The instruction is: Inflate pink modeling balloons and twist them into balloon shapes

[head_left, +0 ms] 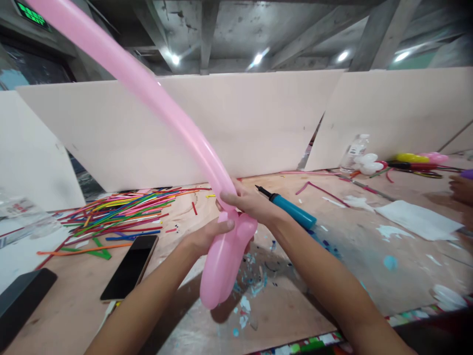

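Observation:
A long pink balloon (pixel 177 125) is in both of my hands above the table. Its straight length rises to the upper left, out of the picture. Below the hands, a folded loop of the same balloon hangs down. My left hand (pixel 207 234) is wrapped round the top of this loop, thumb on its front. Just above, my right hand (pixel 251 202) grips the balloon where the long part meets the loop. Most fingertips are hidden behind the balloon. A blue hand pump (pixel 293 211) lies on the table beyond my right forearm.
Uninflated balloons (pixel 125 209) in many colours lie in a heap at the left. Near them are a phone (pixel 130 266) and a dark case (pixel 24 308). White boards (pixel 236 123) stand along the back. To the right are paper (pixel 419 219), a bottle (pixel 355 153) and another person's hand (pixel 461 190).

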### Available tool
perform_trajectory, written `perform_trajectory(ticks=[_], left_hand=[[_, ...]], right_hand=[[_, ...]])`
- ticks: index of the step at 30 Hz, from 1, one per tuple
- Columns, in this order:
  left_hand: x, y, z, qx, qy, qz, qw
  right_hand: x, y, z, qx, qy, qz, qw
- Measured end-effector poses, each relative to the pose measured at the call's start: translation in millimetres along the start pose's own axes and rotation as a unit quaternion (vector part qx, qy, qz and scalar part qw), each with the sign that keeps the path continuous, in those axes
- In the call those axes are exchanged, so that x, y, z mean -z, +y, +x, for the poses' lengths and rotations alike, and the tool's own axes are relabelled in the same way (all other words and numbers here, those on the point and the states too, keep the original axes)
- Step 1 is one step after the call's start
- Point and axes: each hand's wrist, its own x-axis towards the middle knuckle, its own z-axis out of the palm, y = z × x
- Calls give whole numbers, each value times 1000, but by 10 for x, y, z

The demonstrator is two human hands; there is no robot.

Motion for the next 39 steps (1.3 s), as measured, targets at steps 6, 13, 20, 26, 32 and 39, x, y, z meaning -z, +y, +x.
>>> perform_trajectory(ticks=[6, 13, 20, 26, 32, 39], left_hand=[[74, 33, -27, -3, 38, -23, 999], [95, 41, -11, 10, 35, -29, 999], [132, 80, -3, 22, 31, -18, 999], [38, 119, -55, 8, 36, -50, 998], [64, 119, -36, 55, 48, -87, 994], [49, 154, -51, 21, 97, -13, 995]], right_hand=[[9, 49, 86, 73, 11, 90, 993], [-76, 32, 92, 57, 18, 92, 994], [-100, -29, 27, 69, 26, 38, 997], [-28, 79, 59, 93, 35, 86, 991], [-54, 68, 91, 129, 39, 22, 991], [-66, 53, 137, 129, 106, -33, 985]])
